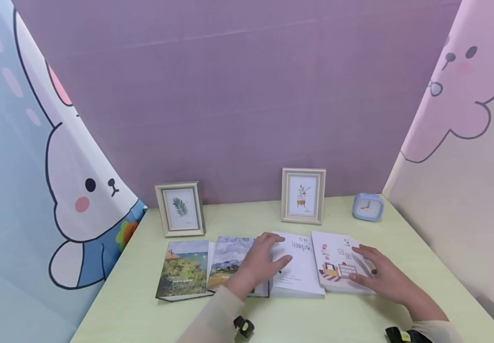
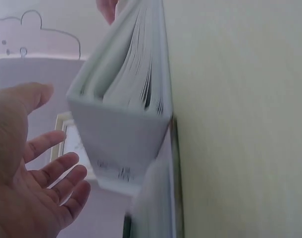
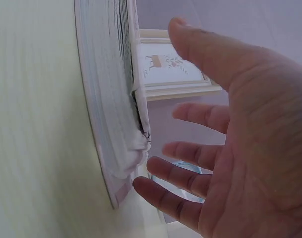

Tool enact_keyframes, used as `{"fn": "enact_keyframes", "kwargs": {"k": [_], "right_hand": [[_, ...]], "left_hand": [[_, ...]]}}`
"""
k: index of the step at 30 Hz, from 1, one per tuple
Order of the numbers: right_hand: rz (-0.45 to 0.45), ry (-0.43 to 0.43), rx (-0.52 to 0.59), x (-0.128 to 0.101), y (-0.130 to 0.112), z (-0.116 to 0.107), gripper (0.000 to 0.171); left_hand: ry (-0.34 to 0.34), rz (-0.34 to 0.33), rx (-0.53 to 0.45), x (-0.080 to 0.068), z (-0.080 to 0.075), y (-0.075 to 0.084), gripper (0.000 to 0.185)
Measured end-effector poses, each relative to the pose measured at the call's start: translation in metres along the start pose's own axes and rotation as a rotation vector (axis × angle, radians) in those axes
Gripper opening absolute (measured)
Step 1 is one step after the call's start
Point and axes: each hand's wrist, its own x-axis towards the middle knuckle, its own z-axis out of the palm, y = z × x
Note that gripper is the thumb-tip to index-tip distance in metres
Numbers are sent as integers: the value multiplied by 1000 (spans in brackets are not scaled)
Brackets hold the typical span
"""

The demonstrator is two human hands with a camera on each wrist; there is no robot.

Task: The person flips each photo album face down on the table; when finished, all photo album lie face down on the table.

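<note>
Four thick album-like books lie in a row on the table. My left hand (image 1: 259, 259) hovers over the seam between the Photo Album with a cloudy landscape cover (image 1: 225, 262) and the plain white book (image 1: 300, 274). In the left wrist view its fingers are loosely bent, apart from the white book's thick spine (image 2: 124, 144). My right hand (image 1: 386, 276) is spread at the right edge of a white book with a cartoon cover (image 1: 330, 252). From the right wrist, the fingers (image 3: 190, 116) look relaxed beside its pages (image 3: 109, 84), gripping nothing; fingertip contact is unclear.
Leftmost in the row is a Photo Album with a seaside cover (image 1: 184, 267). Behind stand a leaf picture frame (image 1: 180, 209), a potted-plant picture frame (image 1: 303, 196) and a blue clock (image 1: 368, 207). Curtains with cartoon animals (image 1: 88, 181) enclose the pale table (image 1: 122, 305).
</note>
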Motion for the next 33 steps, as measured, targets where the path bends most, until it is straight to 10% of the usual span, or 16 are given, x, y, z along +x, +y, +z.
{"fn": "enact_keyframes", "kwargs": {"k": [21,33], "right_hand": [[-13,28,15,3,6,5,64],[7,27,26,3,9,6,61]], "left_hand": [[-99,60,32,14,49,47,47],[-92,55,269,19,65,62,47]]}}
